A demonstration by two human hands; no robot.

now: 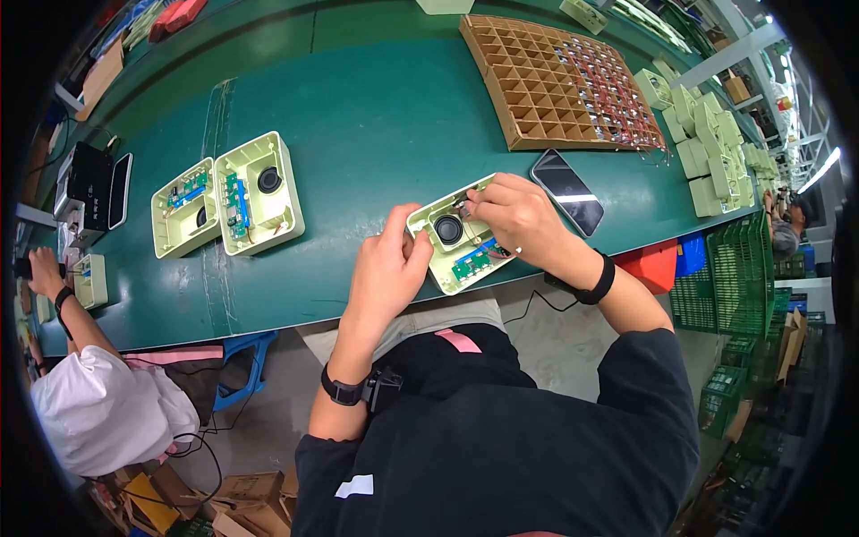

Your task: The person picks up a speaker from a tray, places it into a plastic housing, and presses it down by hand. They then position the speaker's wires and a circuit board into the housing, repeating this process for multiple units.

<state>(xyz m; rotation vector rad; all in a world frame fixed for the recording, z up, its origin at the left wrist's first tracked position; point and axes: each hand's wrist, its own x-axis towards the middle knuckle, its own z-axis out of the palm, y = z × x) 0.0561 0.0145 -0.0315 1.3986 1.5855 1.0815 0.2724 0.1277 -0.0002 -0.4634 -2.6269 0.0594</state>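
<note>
Green bench [376,116] carries 2 pale-green housings [292,192] side by side at left, a divided cardboard tray [557,142] beyond, and a phone [569,192] near the right wrist. Held housing [440,271]: at the bench's near edge, cavity up, long axis slanting up rightward. Left hand [385,259] curled on its left end; right hand [519,215] pinched over the far wall, hiding the right end; pinched item unclear.

My bare forearms [577,262] angle inward. My left hand [386,268] curls, thumb opposite forefinger; my right hand [521,213], knuckles raised, holds its fingertips [472,210] pinched.
</note>
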